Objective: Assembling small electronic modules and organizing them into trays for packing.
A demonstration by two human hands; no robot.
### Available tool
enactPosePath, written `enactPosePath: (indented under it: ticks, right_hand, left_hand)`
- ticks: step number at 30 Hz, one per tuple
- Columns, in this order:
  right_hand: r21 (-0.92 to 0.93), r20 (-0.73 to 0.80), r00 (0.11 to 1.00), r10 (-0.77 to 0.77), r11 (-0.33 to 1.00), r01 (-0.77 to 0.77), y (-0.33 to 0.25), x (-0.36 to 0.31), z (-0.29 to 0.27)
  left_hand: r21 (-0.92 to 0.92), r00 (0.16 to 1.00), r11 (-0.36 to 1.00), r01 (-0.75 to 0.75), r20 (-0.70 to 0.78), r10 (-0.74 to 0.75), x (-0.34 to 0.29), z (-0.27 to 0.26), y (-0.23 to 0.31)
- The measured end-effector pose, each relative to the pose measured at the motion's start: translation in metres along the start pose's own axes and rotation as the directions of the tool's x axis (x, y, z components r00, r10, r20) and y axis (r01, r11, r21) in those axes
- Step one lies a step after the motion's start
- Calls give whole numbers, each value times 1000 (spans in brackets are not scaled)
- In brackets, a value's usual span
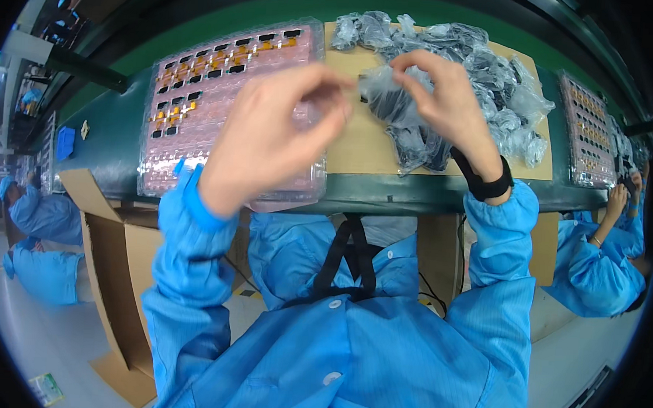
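My right hand (pixel 450 100) is closed in a pinch on a clear plastic bag (pixel 391 89), above a pile of bagged dark parts (pixel 488 72). A small dark piece shows at the bag's left edge. Just left of it hovers my left hand (pixel 279 128), its thumb and forefinger curled toward each other and smeared by motion, so whether anything is between them is unclear. Beneath the left hand lies a clear tray over pink sheeting (pixel 227 117), with rows of small black and orange parts (pixel 216 58) in its upper and left portions.
Brown cardboard (pixel 352 146) lies under the pile on the green bench (pixel 108 148). A blue bin (pixel 65 143) sits at the left. Another tray (pixel 589 133) is at the right, near a co-worker's hands (pixel 622 197). An open carton (pixel 116 267) stands below the bench.
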State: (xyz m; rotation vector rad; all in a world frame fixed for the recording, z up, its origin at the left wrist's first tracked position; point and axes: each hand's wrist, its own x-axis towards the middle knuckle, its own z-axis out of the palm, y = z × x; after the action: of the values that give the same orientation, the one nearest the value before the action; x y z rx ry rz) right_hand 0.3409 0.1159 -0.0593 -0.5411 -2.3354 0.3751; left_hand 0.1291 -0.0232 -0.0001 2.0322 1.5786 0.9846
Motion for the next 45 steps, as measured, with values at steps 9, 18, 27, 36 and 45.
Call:
enactPosePath:
  ticks: [9,18,27,36,45]
  right_hand:
    - [688,144,843,518,560,-462,6,-5,-73]
    - [839,180,688,704,256,-481,34,-9,-66]
    - [276,-289,733,616,787,-552,-14,-28,-47]
    - [239,-246,720,648,761,-603,-39,-42,-23]
    - [-413,-25,973,229,884,-219,-55,-41,41]
  left_hand:
    - [96,997,995,-24,-77,31,77,90,33]
    - [8,920,920,391,31,-391,84,86,18]
    - [183,988,975,124,-115,-104,79,62,-4]
    - [147,958,989,-10,-283,52,68,38,7]
    - [40,803,998,-54,-592,67,34,13,28]
